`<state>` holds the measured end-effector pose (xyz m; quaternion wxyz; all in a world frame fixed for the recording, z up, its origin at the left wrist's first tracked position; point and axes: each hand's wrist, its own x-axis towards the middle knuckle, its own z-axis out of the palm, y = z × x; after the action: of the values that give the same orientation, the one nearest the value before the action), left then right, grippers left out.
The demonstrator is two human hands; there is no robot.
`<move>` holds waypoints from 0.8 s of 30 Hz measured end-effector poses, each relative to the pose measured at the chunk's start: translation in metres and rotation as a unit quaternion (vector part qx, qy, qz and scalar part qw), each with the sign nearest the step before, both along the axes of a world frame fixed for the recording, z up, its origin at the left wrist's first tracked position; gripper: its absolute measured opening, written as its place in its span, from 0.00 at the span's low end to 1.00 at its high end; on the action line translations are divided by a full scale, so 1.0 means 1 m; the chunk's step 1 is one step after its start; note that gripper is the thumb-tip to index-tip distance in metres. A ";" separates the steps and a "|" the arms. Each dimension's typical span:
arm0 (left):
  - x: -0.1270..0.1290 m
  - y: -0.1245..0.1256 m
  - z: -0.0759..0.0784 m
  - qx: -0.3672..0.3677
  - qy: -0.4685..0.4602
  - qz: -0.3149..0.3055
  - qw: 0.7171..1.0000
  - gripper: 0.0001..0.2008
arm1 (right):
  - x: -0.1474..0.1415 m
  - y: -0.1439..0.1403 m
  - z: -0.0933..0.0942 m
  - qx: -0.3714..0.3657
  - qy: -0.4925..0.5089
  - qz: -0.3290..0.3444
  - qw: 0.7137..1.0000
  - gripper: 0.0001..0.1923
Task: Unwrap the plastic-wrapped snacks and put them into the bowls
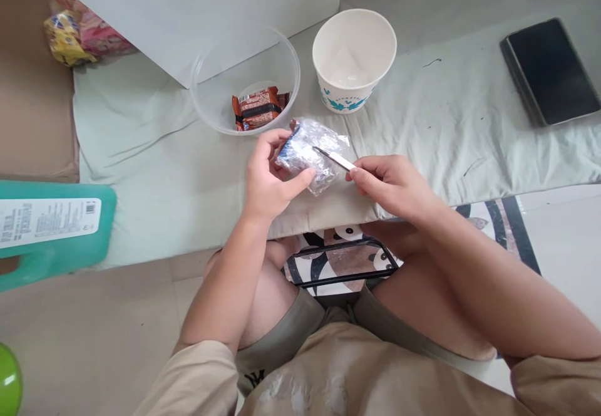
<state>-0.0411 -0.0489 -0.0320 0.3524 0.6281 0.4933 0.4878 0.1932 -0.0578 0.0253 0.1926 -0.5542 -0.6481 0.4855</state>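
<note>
A crinkled clear plastic packet with a dark blue part at its left end is pinched in the left hand, thumb below and fingers curled over the top, and is held above the near edge of a pale green cloth-covered cushion. What lies inside the packet cannot be made out through the glare on the film. A thin white tool with a dark pointed tip is gripped between thumb and fingertips of the right hand; its tip is laid against the packet, and its rear end is hidden inside the fingers, so its kind cannot be told.

Just behind the packet a clear plastic bowl is seen with brown-wrapped sweets in it, their print too small to read. Beside it an open white paper cup with a blue pattern is stood. A dark tablet is set well apart at the far right. A teal item with a white label is cut off by the left edge, and yellow and pink snack bags are partly hidden behind a white box.
</note>
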 end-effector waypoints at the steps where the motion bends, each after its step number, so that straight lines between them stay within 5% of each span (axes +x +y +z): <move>1: -0.002 0.002 -0.002 -0.004 -0.019 -0.001 1.000 0.33 | 0.001 0.000 0.000 -0.003 0.000 0.002 1.000 0.19; 12: -0.009 0.000 0.003 -0.088 -0.140 -0.020 0.986 0.37 | 0.037 0.012 0.008 0.002 -0.104 0.012 0.994 0.14; 17: 0.004 -0.011 0.001 -0.070 -0.013 0.001 0.997 0.32 | 0.050 0.023 -0.009 0.135 -0.215 -0.097 0.962 0.12; 21: 0.013 -0.019 0.004 -0.036 0.152 0.046 0.987 0.25 | 0.053 0.032 -0.027 0.163 -0.254 -0.087 0.949 0.14; 24: 0.009 -0.018 0.009 0.055 0.197 0.045 0.978 0.29 | 0.057 0.037 -0.036 0.200 -0.261 -0.111 0.938 0.13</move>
<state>-0.0319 -0.0670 -0.0234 0.1915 0.7075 0.5528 0.3964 0.2498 -0.0211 -0.0105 0.1762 -0.6800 -0.6936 0.1596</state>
